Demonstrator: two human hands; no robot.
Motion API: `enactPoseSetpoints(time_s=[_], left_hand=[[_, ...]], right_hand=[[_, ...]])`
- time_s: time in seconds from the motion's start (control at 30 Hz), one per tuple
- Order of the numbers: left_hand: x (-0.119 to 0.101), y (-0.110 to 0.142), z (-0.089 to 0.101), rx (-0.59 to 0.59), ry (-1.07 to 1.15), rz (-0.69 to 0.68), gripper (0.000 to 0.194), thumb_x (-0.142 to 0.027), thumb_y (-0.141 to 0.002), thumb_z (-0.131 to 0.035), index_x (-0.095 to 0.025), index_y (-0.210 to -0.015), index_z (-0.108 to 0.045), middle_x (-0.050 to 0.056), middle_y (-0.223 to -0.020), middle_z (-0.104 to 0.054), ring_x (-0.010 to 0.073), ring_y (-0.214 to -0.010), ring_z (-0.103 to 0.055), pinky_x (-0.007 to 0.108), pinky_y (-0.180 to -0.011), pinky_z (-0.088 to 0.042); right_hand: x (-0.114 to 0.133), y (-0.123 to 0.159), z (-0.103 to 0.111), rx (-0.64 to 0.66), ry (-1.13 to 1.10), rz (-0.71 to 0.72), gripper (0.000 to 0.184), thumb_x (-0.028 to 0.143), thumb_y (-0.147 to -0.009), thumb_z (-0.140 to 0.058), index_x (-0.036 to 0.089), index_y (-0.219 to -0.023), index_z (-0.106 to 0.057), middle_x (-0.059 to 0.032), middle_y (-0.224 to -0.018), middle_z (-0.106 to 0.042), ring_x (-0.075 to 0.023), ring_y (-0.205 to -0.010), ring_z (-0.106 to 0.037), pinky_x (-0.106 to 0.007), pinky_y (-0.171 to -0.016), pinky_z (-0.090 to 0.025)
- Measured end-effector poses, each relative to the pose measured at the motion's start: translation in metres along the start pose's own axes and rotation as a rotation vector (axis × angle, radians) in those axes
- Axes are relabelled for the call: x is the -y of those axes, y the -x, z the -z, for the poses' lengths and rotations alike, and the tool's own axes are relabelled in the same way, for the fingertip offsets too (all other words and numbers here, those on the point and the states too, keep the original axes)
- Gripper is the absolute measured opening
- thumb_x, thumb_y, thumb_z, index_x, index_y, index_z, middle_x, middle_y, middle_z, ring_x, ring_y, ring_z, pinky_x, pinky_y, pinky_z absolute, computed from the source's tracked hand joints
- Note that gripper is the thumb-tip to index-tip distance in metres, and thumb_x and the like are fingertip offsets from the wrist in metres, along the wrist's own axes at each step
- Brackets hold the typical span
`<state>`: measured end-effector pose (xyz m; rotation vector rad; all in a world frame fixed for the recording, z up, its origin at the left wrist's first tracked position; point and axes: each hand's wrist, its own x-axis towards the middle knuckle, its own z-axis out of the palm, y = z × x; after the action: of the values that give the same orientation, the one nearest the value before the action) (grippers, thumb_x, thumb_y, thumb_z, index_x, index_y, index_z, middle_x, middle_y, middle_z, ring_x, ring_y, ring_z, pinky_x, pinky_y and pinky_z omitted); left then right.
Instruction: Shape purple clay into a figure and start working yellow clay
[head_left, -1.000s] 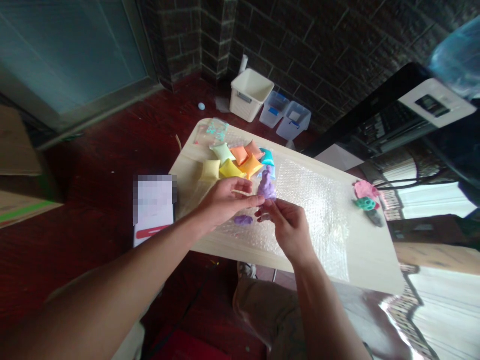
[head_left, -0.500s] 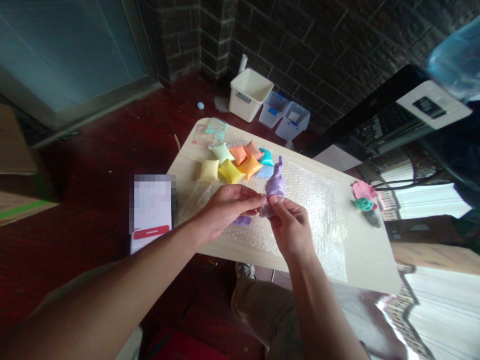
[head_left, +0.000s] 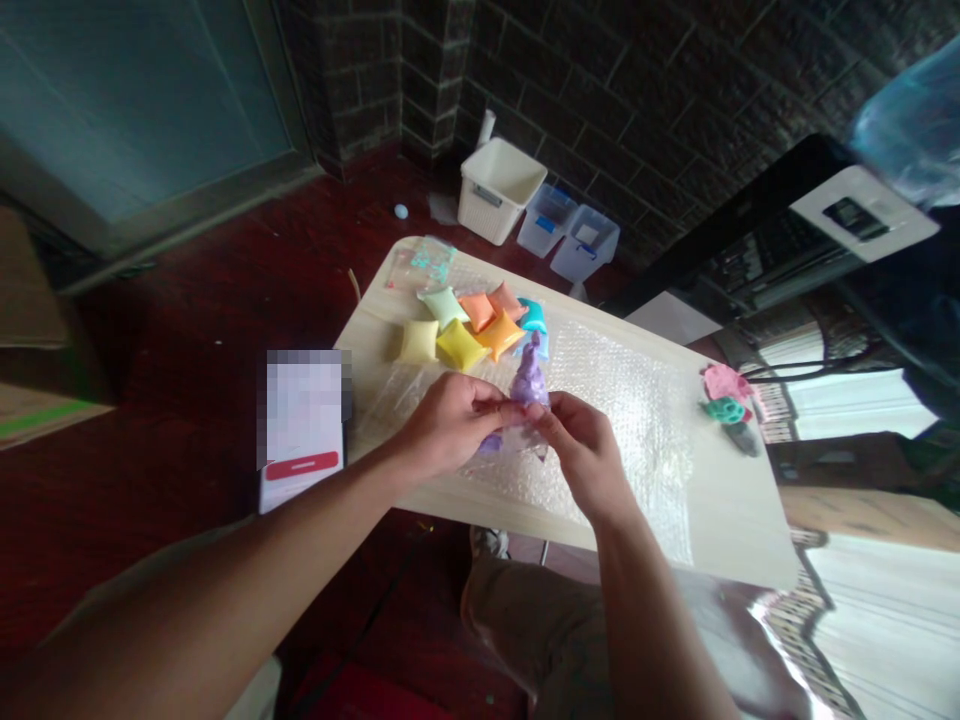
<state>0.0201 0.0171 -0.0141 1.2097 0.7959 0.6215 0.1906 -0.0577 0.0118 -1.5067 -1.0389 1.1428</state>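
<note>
A lump of purple modelling clay [head_left: 529,378], drawn out to a narrow tip at the top, stands up between my hands over the table. My left hand [head_left: 459,422] pinches its lower end from the left. From the right, my right hand [head_left: 583,440] is closed on the same lower end, thumb across the front. Clear plastic film hangs below the fingers. Another purple piece [head_left: 491,442] shows below my left hand, partly hidden. Beyond the clay are several pillow-shaped packets, among them a yellow packet [head_left: 463,344] and an orange packet [head_left: 501,335].
Bubble wrap [head_left: 637,430] covers much of the wooden table [head_left: 750,520]. Pink clay [head_left: 725,382] and green clay [head_left: 724,410] sit at its right end. A phone-like screen [head_left: 304,420] is at the left. A white basket [head_left: 491,195] and clear bins [head_left: 585,245] stand on the floor behind.
Both hands have brought the purple clay a little left and lower. My right hand's fingers have shifted around its lower end, and the clear film below shows more.
</note>
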Motion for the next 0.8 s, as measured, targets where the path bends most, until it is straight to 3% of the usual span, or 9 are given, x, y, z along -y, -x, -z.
enactPoseSetpoints(time_s=[0.1,0.2,0.33,0.43,0.67,0.8], left_hand=[[-0.002,0.001,-0.001,-0.011,0.006,0.032,0.034,-0.045,-0.071,-0.091,-0.014,-0.072,-0.077,0.001,-0.064,-0.066,0.0107,-0.058,-0.051,0.026,-0.055,-0.035],[-0.003,0.003,-0.003,-0.037,0.026,0.067,0.036,-0.042,-0.063,-0.095,-0.015,-0.066,-0.072,-0.001,-0.062,-0.062,0.0103,-0.058,-0.048,0.026,-0.055,-0.033],[-0.007,0.007,-0.003,0.044,-0.104,-0.064,0.041,-0.046,-0.084,-0.079,-0.017,-0.059,-0.063,-0.005,-0.055,-0.046,0.0092,-0.054,-0.038,0.028,-0.053,-0.024],[-0.01,0.01,-0.002,0.046,-0.292,-0.18,0.047,-0.039,-0.094,-0.065,-0.018,-0.054,-0.051,-0.006,-0.053,-0.036,0.0092,-0.052,-0.034,0.03,-0.052,-0.019],[-0.003,0.005,-0.004,-0.07,-0.546,-0.194,0.031,-0.023,-0.093,-0.059,-0.016,-0.063,-0.067,0.0,-0.055,-0.056,0.0117,-0.054,-0.045,0.031,-0.054,-0.026],[-0.003,-0.003,0.005,-0.105,-0.336,-0.088,0.018,-0.026,-0.083,-0.071,-0.015,-0.072,-0.078,0.005,-0.066,-0.073,0.0145,-0.061,-0.058,0.028,-0.057,-0.037]], right_hand=[[-0.003,-0.003,0.006,0.051,-0.204,-0.063,0.032,0.047,-0.07,-0.098,0.021,-0.076,-0.079,-0.0003,-0.069,-0.072,-0.0134,-0.062,-0.058,-0.03,-0.062,-0.047],[-0.006,-0.005,0.01,0.132,-0.294,-0.143,0.035,0.047,-0.063,-0.102,0.022,-0.066,-0.077,0.0018,-0.063,-0.069,-0.0118,-0.057,-0.055,-0.028,-0.059,-0.045],[-0.006,-0.004,0.012,0.213,-0.323,-0.205,0.037,0.05,-0.069,-0.098,0.021,-0.061,-0.076,0.0028,-0.056,-0.065,-0.0094,-0.049,-0.05,-0.026,-0.051,-0.04],[-0.008,-0.005,0.013,0.194,-0.288,-0.174,0.033,0.046,-0.076,-0.095,0.021,-0.063,-0.077,0.0019,-0.057,-0.067,-0.0092,-0.049,-0.05,-0.026,-0.051,-0.038],[-0.01,-0.009,0.006,0.086,-0.098,-0.088,0.013,0.031,-0.077,-0.091,0.02,-0.075,-0.083,-0.0013,-0.065,-0.071,-0.0125,-0.059,-0.055,-0.03,-0.059,-0.041],[-0.011,-0.013,-0.001,0.007,-0.104,-0.064,0.011,0.029,-0.076,-0.089,0.021,-0.075,-0.082,-0.0012,-0.065,-0.071,-0.0128,-0.059,-0.054,-0.031,-0.058,-0.041]])
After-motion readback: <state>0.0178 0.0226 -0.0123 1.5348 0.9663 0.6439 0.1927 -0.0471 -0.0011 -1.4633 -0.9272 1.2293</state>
